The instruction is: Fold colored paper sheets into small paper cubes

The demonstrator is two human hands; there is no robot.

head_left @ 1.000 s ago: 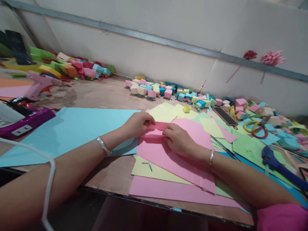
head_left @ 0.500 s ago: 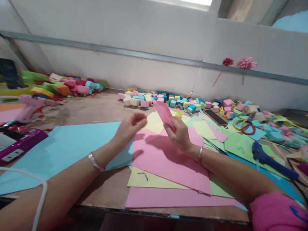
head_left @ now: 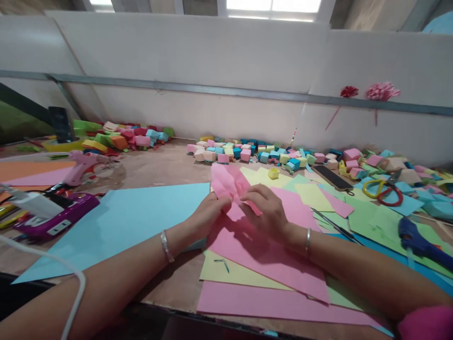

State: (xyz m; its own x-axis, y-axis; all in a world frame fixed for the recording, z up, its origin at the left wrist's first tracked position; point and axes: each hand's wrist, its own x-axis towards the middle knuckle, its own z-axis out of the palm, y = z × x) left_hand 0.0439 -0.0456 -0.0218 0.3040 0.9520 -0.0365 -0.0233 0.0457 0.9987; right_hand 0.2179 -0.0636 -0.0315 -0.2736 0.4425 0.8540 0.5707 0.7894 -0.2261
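Observation:
A small piece of pink paper [head_left: 226, 178], creased and partly unfolded, is held up above the worktable. My left hand [head_left: 207, 215] pinches its lower left part between thumb and fingers. At its lower right side, my right hand [head_left: 269, 210] has bent fingers gripping the paper's edge; the thumb is partly hidden. Beneath both hands lies a larger pink sheet [head_left: 272, 259], with a pale yellow sheet [head_left: 244, 273] under it and another pink strip [head_left: 262, 300] nearer the table edge. To the left a light blue sheet [head_left: 141, 222] covers the table.
Paper cubes [head_left: 244, 153] line the back. On the right are a dark phone [head_left: 332, 178], red-and-yellow scissors [head_left: 385, 191], a blue glue gun [head_left: 421, 243] and dark-handled scissors [head_left: 336, 226]. A pink glue gun [head_left: 76, 167] and purple power strip [head_left: 67, 217] are on the left.
My left hand has moved right and taken hold of the pink paper, which my right hand held alone before. The paper is now lower and more spread open. The view has shifted.

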